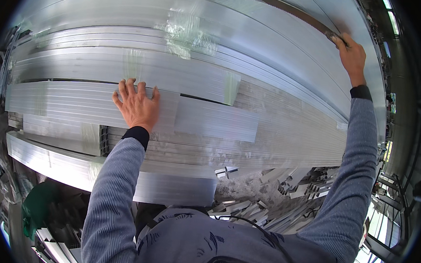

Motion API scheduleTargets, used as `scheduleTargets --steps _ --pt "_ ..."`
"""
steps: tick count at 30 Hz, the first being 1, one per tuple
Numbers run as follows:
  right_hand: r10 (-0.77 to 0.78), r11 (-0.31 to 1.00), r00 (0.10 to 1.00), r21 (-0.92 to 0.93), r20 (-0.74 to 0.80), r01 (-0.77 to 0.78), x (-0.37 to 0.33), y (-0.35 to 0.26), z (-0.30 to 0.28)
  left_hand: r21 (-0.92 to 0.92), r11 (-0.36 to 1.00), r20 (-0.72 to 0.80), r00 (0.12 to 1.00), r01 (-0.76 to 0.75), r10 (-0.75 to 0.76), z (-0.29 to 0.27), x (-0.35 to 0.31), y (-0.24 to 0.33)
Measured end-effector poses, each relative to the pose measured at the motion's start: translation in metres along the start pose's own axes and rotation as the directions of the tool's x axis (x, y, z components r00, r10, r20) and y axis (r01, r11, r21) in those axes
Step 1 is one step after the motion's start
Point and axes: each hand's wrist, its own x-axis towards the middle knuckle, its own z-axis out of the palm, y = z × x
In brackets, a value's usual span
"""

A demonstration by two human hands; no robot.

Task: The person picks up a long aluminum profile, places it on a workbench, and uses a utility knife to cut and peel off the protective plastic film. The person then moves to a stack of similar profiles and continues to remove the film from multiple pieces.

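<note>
My left hand (139, 108) lies with its fingers spread on a bundle of silver metal profiles (68, 96), fingertips at the bundle's far edge. At the far right, my right hand (353, 56) is closed round the dark end of a hand saw (299, 15). Its long brown blade, finely toothed on one edge, stretches away to the upper left over wide, smooth metal profiles (283, 44). Beyond my left hand runs another bundle of profiles (185, 72), bound with clear tape (133, 63). More clear tape (180, 35) wraps the profiles farther back.
Shorter profile bundles (58, 132) lie stacked at the near left. Many loose metal offcuts (303, 183) are heaped below the stack at the near right. A green object (39, 205) and crumpled clear plastic (2, 152) are at the left.
</note>
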Motion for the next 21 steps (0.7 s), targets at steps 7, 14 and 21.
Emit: scheduleTargets --steps 7,14,21 --pt "-0.343 0.939 0.919 -0.052 -0.192 0.34 0.03 -0.052 0.035 0.035 0.999 -0.007 1.0 -0.007 0.007 -0.001 -0.002 0.003" --pt "-0.19 0.982 0.981 -0.022 -0.038 0.189 0.019 -0.023 0.015 0.012 1.0 0.006 1.0 -0.009 0.008 0.002 0.0 -0.001" --pt "-0.265 0.921 0.901 0.187 -0.343 0.342 0.06 -0.093 -0.009 0.015 1.0 0.007 1.0 -0.001 0.001 0.0 -0.003 0.002"
